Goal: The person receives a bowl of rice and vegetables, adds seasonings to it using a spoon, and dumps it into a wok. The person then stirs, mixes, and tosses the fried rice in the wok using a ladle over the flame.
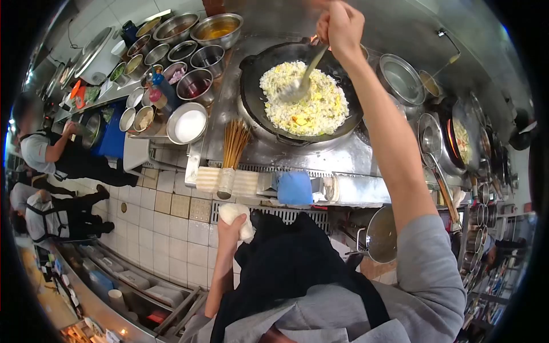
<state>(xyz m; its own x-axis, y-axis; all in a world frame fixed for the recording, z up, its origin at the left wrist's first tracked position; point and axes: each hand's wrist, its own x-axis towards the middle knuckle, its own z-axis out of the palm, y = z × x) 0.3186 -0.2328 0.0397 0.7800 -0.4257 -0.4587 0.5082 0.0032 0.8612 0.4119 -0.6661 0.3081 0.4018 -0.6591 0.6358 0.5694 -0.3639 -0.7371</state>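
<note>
My right hand (pixel 345 31) is closed around the handle of a metal ladle (pixel 297 90) at the top of the view. The ladle's bowl rests in fried rice (pixel 309 117) with yellow egg pieces and green bits. This rice fills the middle of a large black wok (pixel 251 91) on the stove. Down by my dark apron, my left hand (pixel 231 230) grips a folded whitish cloth (pixel 237 220). A bamboo wok brush (pixel 233 143) lies on the stove's front edge, just beyond the left hand.
Metal bowls of ingredients, one with white granules (pixel 189 124), stand left of the wok. A blue cloth (pixel 294 187) hangs at the stove edge. To the right are a strainer (pixel 430 134), a second wok (pixel 459 140) and a pot (pixel 382 234). Co-workers (pixel 43 151) stand at far left.
</note>
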